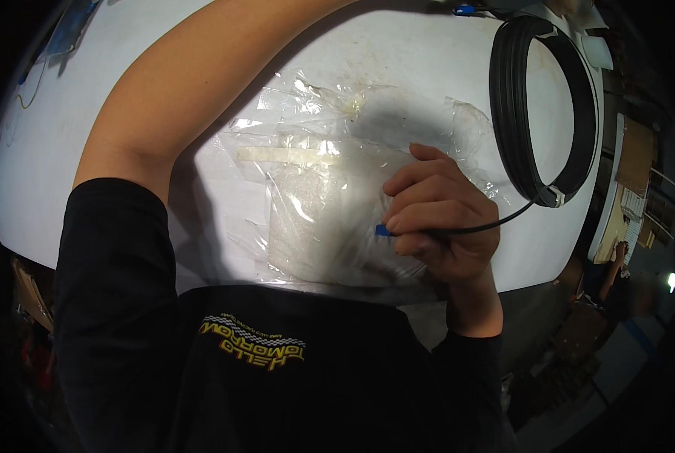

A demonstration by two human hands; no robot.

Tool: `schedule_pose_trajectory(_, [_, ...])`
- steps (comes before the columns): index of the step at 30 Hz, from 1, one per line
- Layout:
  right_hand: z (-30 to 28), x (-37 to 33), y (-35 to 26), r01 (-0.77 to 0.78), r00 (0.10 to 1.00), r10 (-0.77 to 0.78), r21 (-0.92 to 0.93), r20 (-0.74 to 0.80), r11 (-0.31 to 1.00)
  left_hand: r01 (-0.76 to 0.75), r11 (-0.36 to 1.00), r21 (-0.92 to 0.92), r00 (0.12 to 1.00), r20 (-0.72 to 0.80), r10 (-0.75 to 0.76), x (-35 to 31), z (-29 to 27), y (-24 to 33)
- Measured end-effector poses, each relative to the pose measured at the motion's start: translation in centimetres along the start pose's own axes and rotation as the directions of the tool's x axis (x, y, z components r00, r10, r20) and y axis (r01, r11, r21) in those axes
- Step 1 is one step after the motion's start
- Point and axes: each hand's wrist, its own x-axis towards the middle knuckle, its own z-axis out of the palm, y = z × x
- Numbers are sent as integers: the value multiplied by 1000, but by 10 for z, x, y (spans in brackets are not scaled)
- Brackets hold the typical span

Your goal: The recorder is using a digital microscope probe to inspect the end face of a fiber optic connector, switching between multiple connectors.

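Note:
Over the table's near middle, my right hand is closed around the end of a black cable. A small blue tip pokes out between its thumb and fingers. From this hand the cable runs right to a large coil of black cable, bound with light ties. My left forearm reaches across to the far edge of the view, and its hand lies outside the picture. Beneath my right hand spreads a crinkled clear plastic bag with a pale strip across it.
The white table carries all of this. Another blue piece shows at the far edge, left of the coil. To the right, beyond the table, stand cardboard pieces and a cluttered floor area. A blue item sits at far left.

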Motion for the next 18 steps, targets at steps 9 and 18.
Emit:
schedule_pose_trajectory(9, [2,1,0,0,1000,0,-16,-9,1000,5,1000,18,1000,6,-5,0,-1,0])
schedule_pose_trajectory(18, [1,1,0,4,1000,-5,-9,-16,1000,8,1000,26,1000,-1,-8,-1,1,0])
